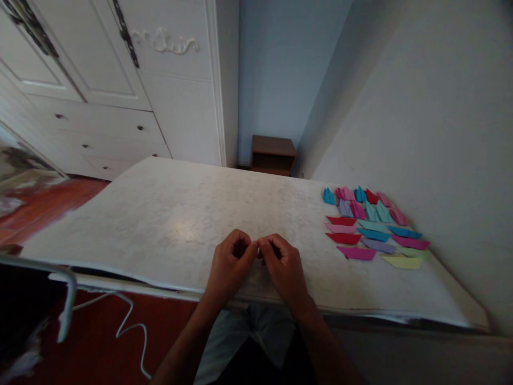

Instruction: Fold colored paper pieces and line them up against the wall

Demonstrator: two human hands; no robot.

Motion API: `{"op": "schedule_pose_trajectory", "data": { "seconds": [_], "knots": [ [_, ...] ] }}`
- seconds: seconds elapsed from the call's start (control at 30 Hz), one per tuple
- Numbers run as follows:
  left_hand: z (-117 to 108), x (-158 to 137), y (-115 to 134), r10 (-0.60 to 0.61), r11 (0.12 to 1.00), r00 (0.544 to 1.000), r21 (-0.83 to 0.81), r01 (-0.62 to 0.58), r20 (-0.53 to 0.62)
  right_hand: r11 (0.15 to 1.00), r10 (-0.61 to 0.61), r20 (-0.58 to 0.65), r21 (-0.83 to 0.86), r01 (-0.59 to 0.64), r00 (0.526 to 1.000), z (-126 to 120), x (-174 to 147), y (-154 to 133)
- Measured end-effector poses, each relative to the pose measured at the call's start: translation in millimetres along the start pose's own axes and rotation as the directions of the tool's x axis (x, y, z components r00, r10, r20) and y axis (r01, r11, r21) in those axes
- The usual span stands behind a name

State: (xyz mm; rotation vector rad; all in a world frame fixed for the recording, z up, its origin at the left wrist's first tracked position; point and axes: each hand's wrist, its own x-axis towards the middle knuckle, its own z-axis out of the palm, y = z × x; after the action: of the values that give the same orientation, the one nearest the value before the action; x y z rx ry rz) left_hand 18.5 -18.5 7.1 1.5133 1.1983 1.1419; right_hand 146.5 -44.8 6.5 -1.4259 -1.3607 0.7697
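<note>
Over the near edge of the white table (184, 203), my left hand (232, 263) and my right hand (282, 267) meet at the fingertips. Each is closed in a pinch, thumb against the fingers. Whatever they may hold between them is too small or hidden to make out. To the right of my hands lie rows of flat folded paper boats, among them a magenta one (356, 253), a red one (343, 238) and a yellow one (402, 261). Behind these sit several puffier folded paper pieces, such as a blue one (329, 196) and a pink one (399, 216).
A white wardrobe (180, 107) with drawers stands beyond the table at the left. A small brown open cabinet (274, 145) is at the far end. The wall (441, 117) borders the right side. A white cable (132, 321) trails over the red floor at the lower left.
</note>
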Motion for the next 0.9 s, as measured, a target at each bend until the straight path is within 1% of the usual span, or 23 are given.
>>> {"op": "schedule_pose_trajectory", "data": {
  "seconds": [0.27,0.5,0.67,0.73,0.8,0.87,0.9],
  "knots": [
    [-0.5,-0.5,0.6,-0.008,1.000,1.000,-0.008,0.008,0.006,1.000,-0.003,-0.002,-0.016,0.003,1.000,0.1,1.3,0.0],
    [-0.3,0.4,2.6,-0.007,1.000,1.000,0.000,0.007,0.004,1.000,-0.005,0.003,-0.005,0.005,1.000,-0.8,0.6,-1.1],
    [-1.6,0.4,-1.4,0.005,0.999,1.000,0.034,-0.005,-0.005,0.999,0.017,0.001,0.030,-0.017,1.000,-3.5,-0.9,1.1],
    [-2.0,0.1,-3.5,0.011,0.998,1.000,0.058,-0.011,-0.004,0.998,0.025,0.010,0.059,-0.026,1.000,-10.5,-4.2,3.0],
    [0.4,1.0,-3.8,0.023,0.994,1.000,0.106,-0.021,-0.014,0.998,0.007,0.019,0.064,-0.008,1.000,-24.5,-10.2,5.1],
    [7.8,3.5,-0.9,0.059,0.980,0.998,0.191,-0.056,-0.008,0.999,-0.045,0.016,0.016,0.045,0.999,-47.2,-17.9,7.9],
    [13.7,5.1,2.0,0.090,0.966,0.996,0.240,-0.092,0.018,0.996,-0.085,0.005,-0.035,0.085,0.996,-61.8,-21.6,9.8]
  ]
}}
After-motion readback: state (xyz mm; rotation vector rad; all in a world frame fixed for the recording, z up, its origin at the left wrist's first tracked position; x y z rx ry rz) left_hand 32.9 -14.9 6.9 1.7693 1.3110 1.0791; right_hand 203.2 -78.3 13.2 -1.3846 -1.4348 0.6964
